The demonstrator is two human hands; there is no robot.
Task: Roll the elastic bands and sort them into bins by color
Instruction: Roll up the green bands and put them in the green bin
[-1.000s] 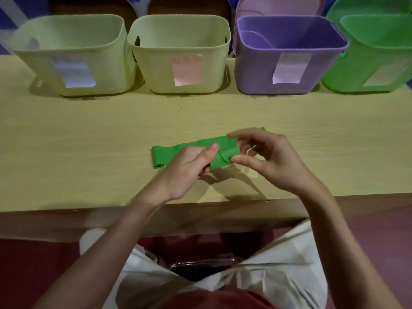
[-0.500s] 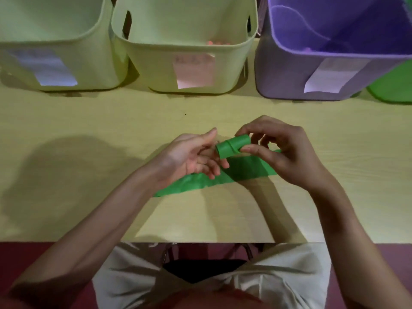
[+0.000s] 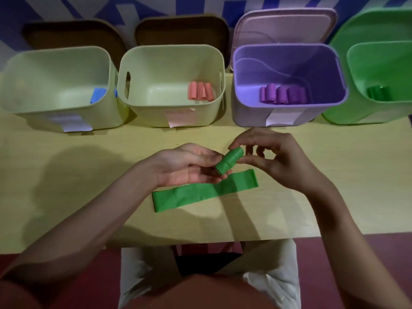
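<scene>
Green roll [image 3: 228, 160] now lifted higher between both hands; bins revealed.

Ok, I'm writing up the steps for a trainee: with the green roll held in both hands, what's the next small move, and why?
Probably carry the green roll right and drop it into the green bin. It looks fully rolled, pinched between the left hand and right hand, and green rolls already sit there. The flat green band is next.

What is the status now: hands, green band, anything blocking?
Left hand and right hand both pinch the rolled green elastic band. Flat green elastic band lies unrolled on the table. Green plastic bin open, path clear.
</scene>
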